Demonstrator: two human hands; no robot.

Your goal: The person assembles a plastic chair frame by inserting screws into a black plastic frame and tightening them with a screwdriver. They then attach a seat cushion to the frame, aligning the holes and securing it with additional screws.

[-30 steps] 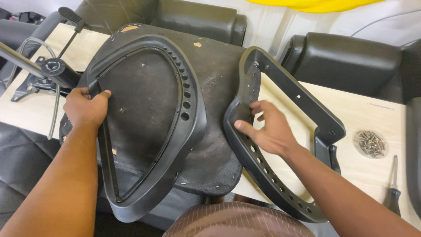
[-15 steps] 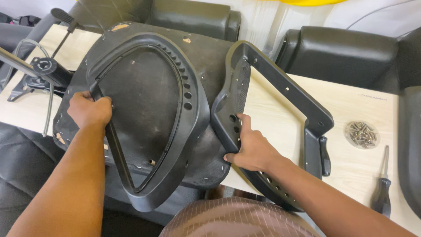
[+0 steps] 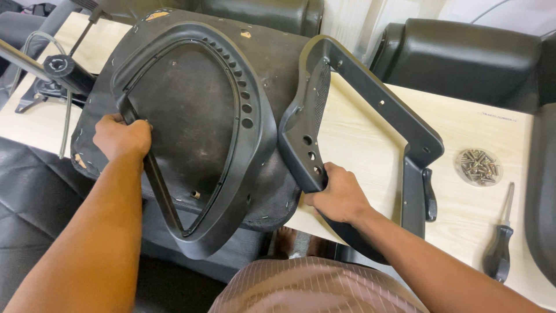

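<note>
My left hand (image 3: 123,138) is closed around the thin inner bar of a big black plastic loop-shaped chair arm (image 3: 255,145). That arm lies on the worn black underside of a chair seat (image 3: 185,110), on the left part of the pale wooden tabletop (image 3: 359,139). My right hand (image 3: 339,194) is wrapped tight around the near end of a second black plastic chair arm (image 3: 370,110), which stands tilted just right of the seat. Far right sit a small clear dish of silver screws (image 3: 478,166) and a black-handled screwdriver (image 3: 499,246).
</note>
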